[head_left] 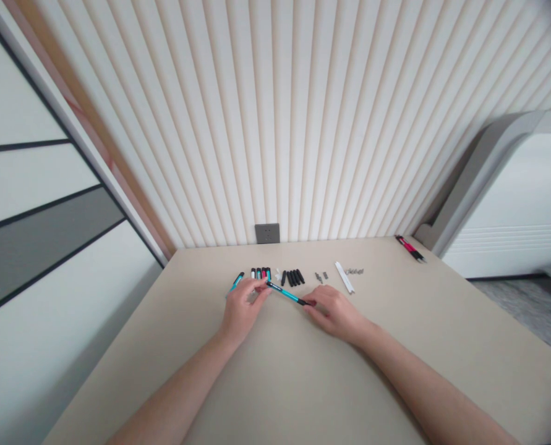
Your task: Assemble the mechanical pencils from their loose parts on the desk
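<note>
I count one teal pen [284,292] at the frame's centre, one teal barrel [238,280] left of it, and four barrels [258,274] in a row above. Right of those I see five black grips [294,278] and one white strip [344,277]; the grey pieces [318,277] are too small to count.

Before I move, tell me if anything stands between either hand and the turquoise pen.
Nothing visible does: the left hand and right hand grip opposite ends of the turquoise pen. The black pieces lie beyond it, toward the wall.
</note>
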The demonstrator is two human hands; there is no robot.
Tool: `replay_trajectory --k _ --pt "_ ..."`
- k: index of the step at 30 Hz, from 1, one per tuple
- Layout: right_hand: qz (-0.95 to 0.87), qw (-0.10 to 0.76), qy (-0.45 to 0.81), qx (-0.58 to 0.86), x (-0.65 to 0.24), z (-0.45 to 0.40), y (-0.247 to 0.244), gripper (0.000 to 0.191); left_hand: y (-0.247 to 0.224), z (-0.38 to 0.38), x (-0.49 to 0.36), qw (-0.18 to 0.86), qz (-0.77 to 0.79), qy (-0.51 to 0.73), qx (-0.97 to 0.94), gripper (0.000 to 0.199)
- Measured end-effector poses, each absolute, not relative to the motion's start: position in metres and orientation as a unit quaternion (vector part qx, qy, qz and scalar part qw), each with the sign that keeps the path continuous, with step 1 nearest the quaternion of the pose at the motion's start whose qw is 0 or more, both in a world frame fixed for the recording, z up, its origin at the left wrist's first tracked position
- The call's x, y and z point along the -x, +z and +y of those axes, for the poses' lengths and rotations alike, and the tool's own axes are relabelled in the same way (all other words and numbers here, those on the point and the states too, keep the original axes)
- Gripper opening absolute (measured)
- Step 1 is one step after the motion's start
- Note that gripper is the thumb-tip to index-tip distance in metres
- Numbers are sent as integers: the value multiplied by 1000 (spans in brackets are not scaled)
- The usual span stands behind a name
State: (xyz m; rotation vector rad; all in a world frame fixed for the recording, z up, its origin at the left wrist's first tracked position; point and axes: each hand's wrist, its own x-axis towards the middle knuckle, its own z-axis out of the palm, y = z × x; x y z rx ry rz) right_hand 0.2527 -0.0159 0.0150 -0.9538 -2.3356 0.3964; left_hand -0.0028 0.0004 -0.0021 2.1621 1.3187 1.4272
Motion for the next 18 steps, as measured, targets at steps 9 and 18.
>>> replay_trajectory --k 9,18 --pt "-857 315 137 383 -257 -12 8 19 -2 2 5 200 420 465 -753 29" --pt "-851 325 141 389 -261 -8 7 22 3 1 6 208 407 449 -768 28"
